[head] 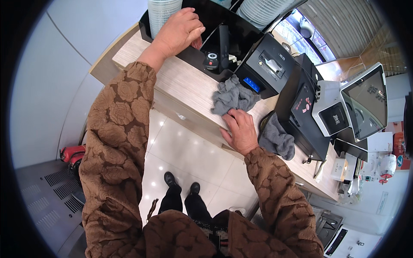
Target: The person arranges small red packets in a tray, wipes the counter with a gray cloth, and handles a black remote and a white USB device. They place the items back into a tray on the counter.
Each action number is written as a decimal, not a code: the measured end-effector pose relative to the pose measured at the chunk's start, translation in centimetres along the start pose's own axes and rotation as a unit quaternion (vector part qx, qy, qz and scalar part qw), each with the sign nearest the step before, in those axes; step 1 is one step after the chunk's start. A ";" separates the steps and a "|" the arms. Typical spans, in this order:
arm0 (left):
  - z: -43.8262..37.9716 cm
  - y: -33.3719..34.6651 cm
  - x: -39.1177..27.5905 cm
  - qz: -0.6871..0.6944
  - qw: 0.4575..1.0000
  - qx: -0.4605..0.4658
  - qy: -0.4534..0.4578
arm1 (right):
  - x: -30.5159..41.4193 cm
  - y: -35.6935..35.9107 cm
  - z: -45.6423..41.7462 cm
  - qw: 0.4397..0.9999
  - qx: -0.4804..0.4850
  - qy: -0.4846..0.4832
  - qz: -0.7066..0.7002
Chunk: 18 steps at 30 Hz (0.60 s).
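My left hand (pixel 180 32) reaches over the front of a black divided organizer (pixel 222 16), beside a stack of clear plastic lids or bowls (pixel 161 13). Something red and striped (pixel 196 42) shows under its fingers; whether they grip it is hidden. On the wooden counter (pixel 193 75), my right hand (pixel 240 129) rests with bent fingers at the lower edge of a crumpled grey cloth (pixel 232 95). Its fingertips touch or nearly touch the cloth, and a grip cannot be made out. A second grey cloth (pixel 277 137) lies to the right of that hand.
A black printer (pixel 267 64) with a blue display stands behind the cloth. Right of it are a black cash drawer (pixel 306 119) and a white point-of-sale terminal (pixel 332 106). The organizer holds a round-buttoned remote (pixel 211 60) and a dark upright bar (pixel 223 45). More stacked containers (pixel 261 13) stand behind.
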<state>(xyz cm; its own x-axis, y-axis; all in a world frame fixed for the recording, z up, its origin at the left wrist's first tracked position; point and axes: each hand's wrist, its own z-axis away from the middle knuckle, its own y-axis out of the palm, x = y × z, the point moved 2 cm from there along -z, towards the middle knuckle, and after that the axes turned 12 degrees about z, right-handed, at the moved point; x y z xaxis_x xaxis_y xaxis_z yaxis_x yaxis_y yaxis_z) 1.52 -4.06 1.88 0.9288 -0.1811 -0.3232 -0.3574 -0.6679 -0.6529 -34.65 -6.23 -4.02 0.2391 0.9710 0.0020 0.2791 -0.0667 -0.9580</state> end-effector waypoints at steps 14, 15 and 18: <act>3.4 2.9 -1.1 -0.010 0.965 -0.262 -0.020 | 0.5 -0.3 -0.3 0.999 -0.035 -0.031 -0.023; 3.1 3.6 -1.1 -0.008 0.964 -0.264 -0.015 | 0.2 -0.3 -0.1 0.999 -0.036 -0.027 -0.029; 2.0 4.5 -1.1 -0.003 0.955 -0.294 0.040 | -0.5 -0.4 0.0 0.998 -0.046 -0.026 -0.040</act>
<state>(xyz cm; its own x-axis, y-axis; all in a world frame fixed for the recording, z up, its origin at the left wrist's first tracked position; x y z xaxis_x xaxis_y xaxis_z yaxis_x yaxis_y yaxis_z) -1.27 -5.39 -2.09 0.9435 -0.2159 -0.2515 -0.2583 -0.9544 -0.1497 -34.88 -6.65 -3.61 0.1652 0.9844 0.0604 0.3792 -0.0069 -0.9253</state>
